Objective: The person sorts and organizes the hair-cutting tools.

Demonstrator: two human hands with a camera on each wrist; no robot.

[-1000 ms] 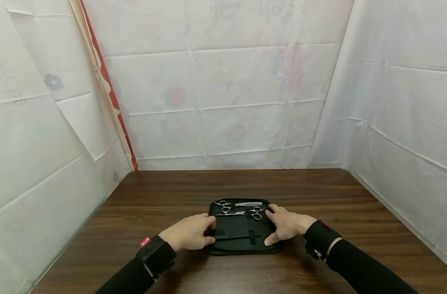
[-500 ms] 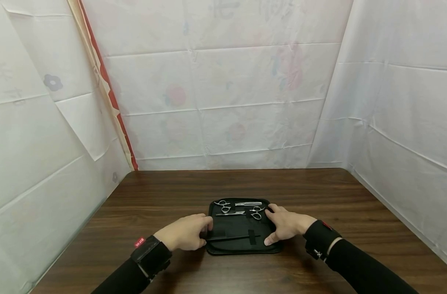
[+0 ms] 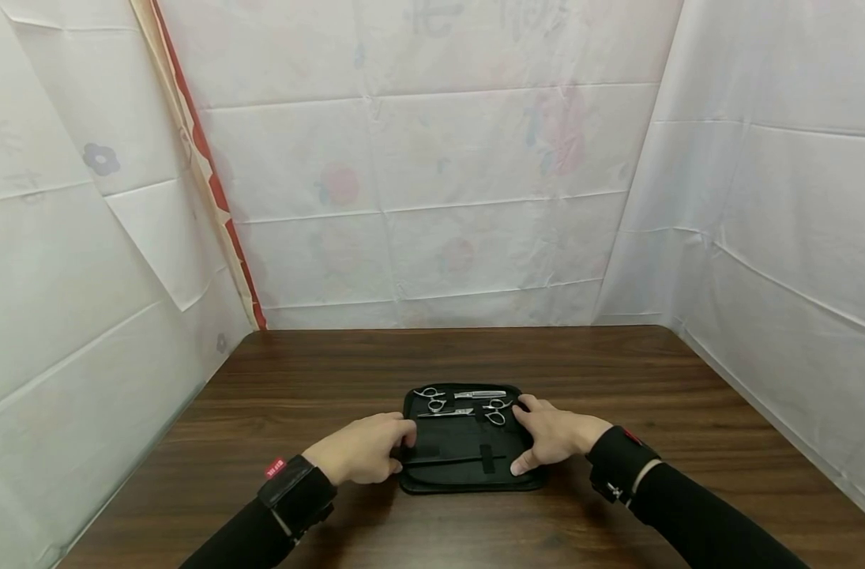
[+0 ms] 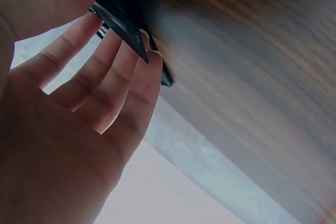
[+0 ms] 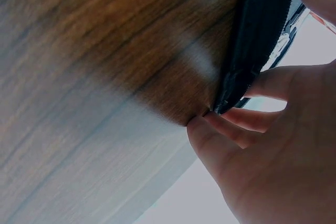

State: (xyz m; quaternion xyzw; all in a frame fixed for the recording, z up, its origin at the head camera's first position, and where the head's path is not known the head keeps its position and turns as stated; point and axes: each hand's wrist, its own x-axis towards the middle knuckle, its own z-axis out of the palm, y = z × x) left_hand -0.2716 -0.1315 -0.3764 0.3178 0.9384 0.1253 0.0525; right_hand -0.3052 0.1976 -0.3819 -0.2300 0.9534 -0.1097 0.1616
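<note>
A black case (image 3: 468, 435) lies open on the table. Two pairs of silver scissors are in its upper half: one (image 3: 480, 393) with blades to the right, the other (image 3: 456, 412) with blades to the left. Below them, a thin black strip like a comb (image 3: 449, 461) runs under a small strap (image 3: 487, 458). My left hand (image 3: 366, 448) pinches the case's left edge, thumb on one side and fingers on the other in the left wrist view. My right hand (image 3: 556, 433) rests spread on the right edge (image 5: 247, 51), fingertips down by the table.
The brown wood-grain table (image 3: 318, 363) stretches around the case. White sheets hang behind it (image 3: 432, 197) and along both sides, with a red-and-cream strip (image 3: 212, 174) at the back left. Black bands (image 3: 300, 498) circle both wrists.
My left hand shifts slightly left from the case a half second ago, then a little back to the right. The right hand and the scissors stay where they were.
</note>
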